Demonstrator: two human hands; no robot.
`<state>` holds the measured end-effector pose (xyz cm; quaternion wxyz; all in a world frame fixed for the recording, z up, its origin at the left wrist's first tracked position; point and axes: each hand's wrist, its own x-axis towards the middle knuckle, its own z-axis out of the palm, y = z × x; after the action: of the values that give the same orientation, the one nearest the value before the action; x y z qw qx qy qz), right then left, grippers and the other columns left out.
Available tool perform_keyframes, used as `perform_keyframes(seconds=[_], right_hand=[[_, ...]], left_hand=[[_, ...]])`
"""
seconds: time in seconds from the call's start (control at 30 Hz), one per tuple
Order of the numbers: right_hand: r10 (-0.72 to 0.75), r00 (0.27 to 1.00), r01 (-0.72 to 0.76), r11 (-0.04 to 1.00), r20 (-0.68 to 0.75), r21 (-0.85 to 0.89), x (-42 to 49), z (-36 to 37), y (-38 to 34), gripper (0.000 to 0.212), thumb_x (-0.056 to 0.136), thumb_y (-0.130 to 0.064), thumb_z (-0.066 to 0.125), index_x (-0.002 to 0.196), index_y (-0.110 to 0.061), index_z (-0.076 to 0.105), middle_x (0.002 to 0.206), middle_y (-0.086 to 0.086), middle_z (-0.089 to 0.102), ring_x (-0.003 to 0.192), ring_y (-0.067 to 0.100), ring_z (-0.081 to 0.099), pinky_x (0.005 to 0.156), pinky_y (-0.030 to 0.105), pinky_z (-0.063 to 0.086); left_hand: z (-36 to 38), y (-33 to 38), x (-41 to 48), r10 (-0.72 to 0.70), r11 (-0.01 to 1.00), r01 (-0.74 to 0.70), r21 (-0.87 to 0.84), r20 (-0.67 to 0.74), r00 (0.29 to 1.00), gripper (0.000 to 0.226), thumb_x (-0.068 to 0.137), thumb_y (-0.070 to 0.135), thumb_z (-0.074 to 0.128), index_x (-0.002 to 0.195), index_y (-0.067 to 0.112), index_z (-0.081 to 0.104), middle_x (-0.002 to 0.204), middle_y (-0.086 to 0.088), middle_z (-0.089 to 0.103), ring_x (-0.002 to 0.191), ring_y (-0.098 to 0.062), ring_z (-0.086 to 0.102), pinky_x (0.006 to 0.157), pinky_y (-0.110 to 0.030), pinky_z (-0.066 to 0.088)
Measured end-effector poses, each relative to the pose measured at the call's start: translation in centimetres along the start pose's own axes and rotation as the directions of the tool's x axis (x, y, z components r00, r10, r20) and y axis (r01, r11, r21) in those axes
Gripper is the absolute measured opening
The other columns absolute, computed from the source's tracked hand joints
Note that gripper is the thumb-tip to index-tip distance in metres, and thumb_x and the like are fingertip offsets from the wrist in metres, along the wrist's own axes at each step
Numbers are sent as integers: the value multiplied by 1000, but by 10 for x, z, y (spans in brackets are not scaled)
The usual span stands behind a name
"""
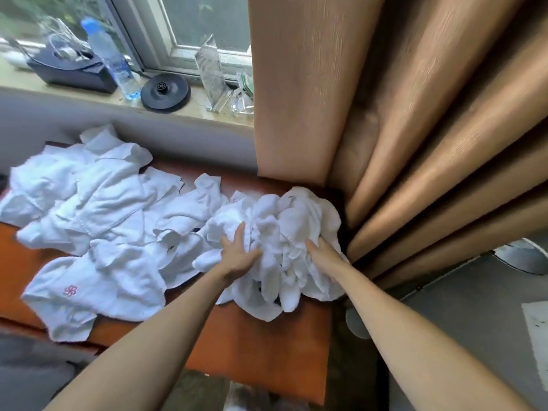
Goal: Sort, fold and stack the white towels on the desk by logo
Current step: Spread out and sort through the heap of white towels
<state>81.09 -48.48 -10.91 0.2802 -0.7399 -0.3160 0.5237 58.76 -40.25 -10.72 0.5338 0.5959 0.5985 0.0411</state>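
Observation:
Several crumpled white towels lie across the orange-brown desk (pixel 261 345). A bunched heap of towels (pixel 284 229) sits at the desk's right end by the curtain. My left hand (pixel 238 256) presses on the heap's left side with its fingers spread. My right hand (pixel 321 252) lies against the heap's right side, its fingertips sunk in the folds. A loose spread of towels (pixel 89 203) covers the left half of the desk. One towel at the front left (pixel 98 292) shows a small red flower-shaped logo (pixel 70 290). Another faint red mark (pixel 234 199) peeks out behind the heap.
Heavy tan curtains (pixel 400 129) hang right beside the heap. On the window sill (pixel 98 97) behind the desk stand a water bottle (pixel 114 59), a dark box (pixel 71 69), a black round kettle base (pixel 165 91) and clear plastic wrappers (pixel 213 75). Grey floor lies at the right.

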Motion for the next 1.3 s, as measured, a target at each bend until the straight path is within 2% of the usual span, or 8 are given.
perform_keyframes(seconds=[0.27, 0.47, 0.57, 0.63, 0.77, 0.9, 1.2, 1.3], right_hand=[[-42, 997, 38, 998, -65, -54, -14, -14, -6, 35, 100, -25, 51, 134, -27, 58, 117, -7, 69, 115, 18, 64, 90, 30, 50], [-263, 958, 244, 958, -118, -149, -30, 0, -44, 57, 105, -14, 53, 159, -17, 35, 160, 8, 42, 147, 26, 40, 119, 30, 32], [-351, 933, 341, 933, -80, -116, -42, 23, -64, 52, 102, -13, 53, 152, -24, 44, 155, 5, 47, 137, 18, 49, 115, 31, 40], [-364, 931, 362, 928, -9, -86, -48, 45, -78, 47, 100, -14, 53, 143, -33, 51, 146, 6, 57, 119, 11, 60, 98, 22, 47], [-385, 918, 395, 908, 95, -139, -48, 93, -102, 58, 101, -16, 54, 157, -23, 41, 158, -3, 44, 130, 8, 47, 92, 1, 34], [-397, 900, 426, 887, 178, -177, -45, 153, -125, 58, 101, -19, 53, 157, -22, 40, 162, -5, 40, 148, 11, 37, 118, 26, 30], [-336, 901, 409, 868, 275, -280, -13, 326, -173, 63, 98, -16, 59, 158, -17, 39, 162, 0, 40, 143, 13, 41, 117, 33, 36], [-299, 912, 393, 834, 283, -386, 13, 362, -178, 68, 98, -24, 62, 160, -19, 33, 169, 2, 26, 157, 20, 19, 126, 47, 22]], left_hand=[[-4, -10, -26, 69, 993, -58, 102, -103, 992, 89, 98, 44, 60, 164, 34, 1, 171, -12, -7, 158, -31, -7, 125, -58, 13], [-23, -21, -48, 108, 994, -102, 47, -169, 980, 86, 95, 36, 68, 164, 26, 18, 170, -8, 10, 157, -23, 9, 126, -47, 20], [-39, -28, -67, 148, 989, -139, 57, -204, 968, 82, 95, 29, 67, 162, 20, 22, 166, -6, 22, 155, -22, 18, 124, -47, 26], [-55, -38, -79, 153, 987, -137, 86, -223, 963, 79, 96, 29, 66, 162, 18, 23, 166, -5, 23, 156, -22, 16, 124, -46, 24], [-96, -61, -94, 137, 987, -106, 120, -292, 947, 80, 94, 33, 67, 160, 13, 27, 163, -9, 29, 153, -23, 23, 123, -41, 24], [-152, -108, -102, 137, 972, -68, 226, -307, 942, 82, 88, 47, 58, 158, 15, 31, 163, -7, 30, 151, -27, 26, 121, -43, 26], [-280, -240, -69, -21, 990, 64, 123, -324, 946, 75, 96, 38, 65, 160, 24, 28, 168, -5, 17, 156, -27, 12, 125, -47, 17], [-309, -274, -55, -123, 981, 164, 99, -329, 936, 82, 93, 46, 66, 161, 31, 23, 171, -4, 2, 156, -29, 2, 123, -53, 20]])
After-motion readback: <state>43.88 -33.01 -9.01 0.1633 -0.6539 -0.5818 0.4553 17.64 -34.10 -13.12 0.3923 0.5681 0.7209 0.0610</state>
